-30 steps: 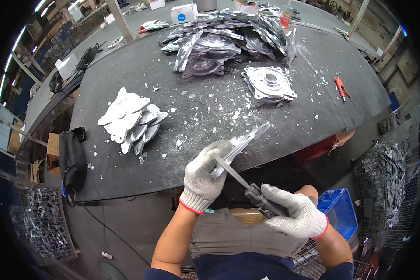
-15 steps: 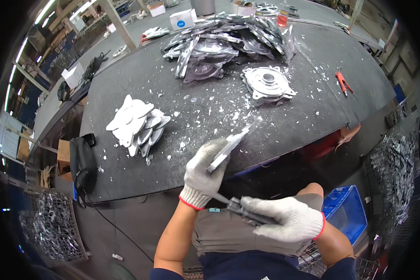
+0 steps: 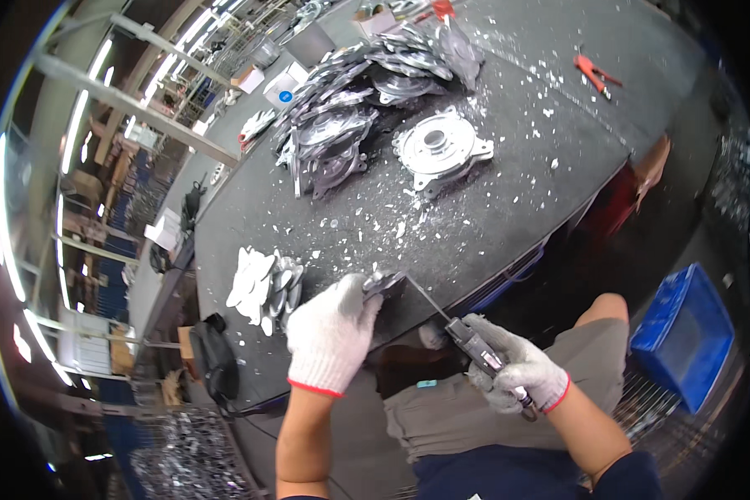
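Currently, metal part (image 3: 383,285) being gripped by gloved left hand (image 3: 332,333), held above near edge of dark table (image 3: 550,196). By closed gloved right hand (image 3: 537,371), dark-handled tool (image 3: 475,344) being gripped; slim blade (image 3: 429,298) being pointed at part, contact impossible to tell. Just beyond left hand, small stack of silver parts (image 3: 254,287) being supported by tabletop. Farther out, large heap of parts (image 3: 333,129), flanged part (image 3: 442,148), red tool (image 3: 590,68) being borne likewise.

The gloves (image 3: 332,340) are white with red cuffs (image 3: 315,388), the tool (image 3: 477,346) dark, the bin (image 3: 667,321) blue.
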{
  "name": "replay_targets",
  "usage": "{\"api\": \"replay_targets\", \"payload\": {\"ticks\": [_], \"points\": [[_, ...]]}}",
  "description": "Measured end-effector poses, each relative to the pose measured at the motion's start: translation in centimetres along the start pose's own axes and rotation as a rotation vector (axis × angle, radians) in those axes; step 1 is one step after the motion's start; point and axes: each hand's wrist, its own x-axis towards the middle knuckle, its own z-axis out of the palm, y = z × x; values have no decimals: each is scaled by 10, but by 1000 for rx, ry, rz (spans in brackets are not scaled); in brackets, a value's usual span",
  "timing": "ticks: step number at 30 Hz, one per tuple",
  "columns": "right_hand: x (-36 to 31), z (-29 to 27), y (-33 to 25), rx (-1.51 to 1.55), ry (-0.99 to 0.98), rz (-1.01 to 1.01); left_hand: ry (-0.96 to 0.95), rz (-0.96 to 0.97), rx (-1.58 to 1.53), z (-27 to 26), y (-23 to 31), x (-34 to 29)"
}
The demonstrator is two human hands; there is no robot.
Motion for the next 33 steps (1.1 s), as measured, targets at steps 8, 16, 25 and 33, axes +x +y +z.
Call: {"api": "replay_targets", "payload": {"ticks": [8,16,25,33], "points": [[12,-6,-10,94,-92,60,8,-6,113,10,16,-8],[11,30,-35,-341,104,76,31,8,121,11,13,-11],[6,39,-34,-1258,41,-381,12,-17,129,10,18,-11],[6,78,-46,-1512,204,46,-39,-39,146,11,17,-13]]}}
